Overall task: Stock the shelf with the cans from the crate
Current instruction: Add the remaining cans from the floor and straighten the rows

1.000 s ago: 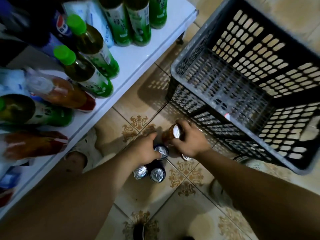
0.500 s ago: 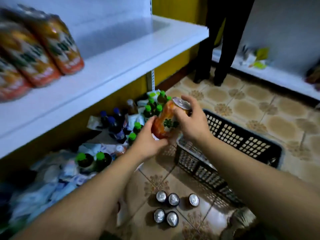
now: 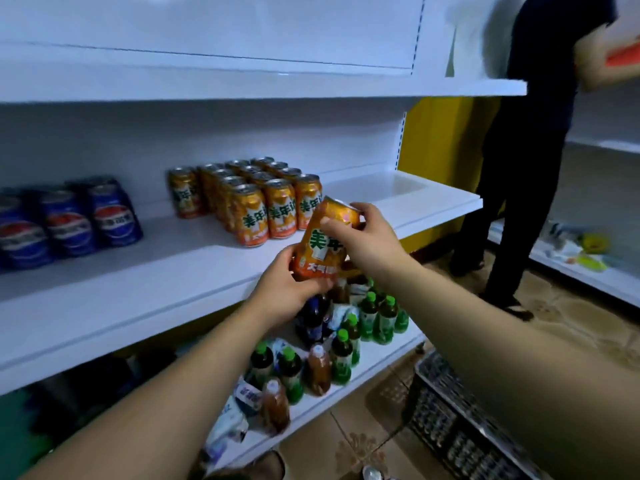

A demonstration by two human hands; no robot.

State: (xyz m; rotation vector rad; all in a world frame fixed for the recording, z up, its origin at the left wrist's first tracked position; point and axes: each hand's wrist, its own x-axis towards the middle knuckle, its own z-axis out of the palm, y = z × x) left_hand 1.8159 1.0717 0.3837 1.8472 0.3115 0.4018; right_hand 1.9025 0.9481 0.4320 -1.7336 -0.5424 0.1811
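Gripping orange can (image 3: 319, 249): left hand (image 3: 284, 289) at base, right hand (image 3: 369, 239) at top; crate (image 3: 446, 422) cut off.

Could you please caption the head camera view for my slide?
A tilted orange can held by the left hand and right hand in front of the shelf of matching cans.

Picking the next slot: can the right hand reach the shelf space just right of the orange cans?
Likely yes. The right hand, holding a can together with the left hand, is close before the shelf, and nothing stands between it and that bare stretch.
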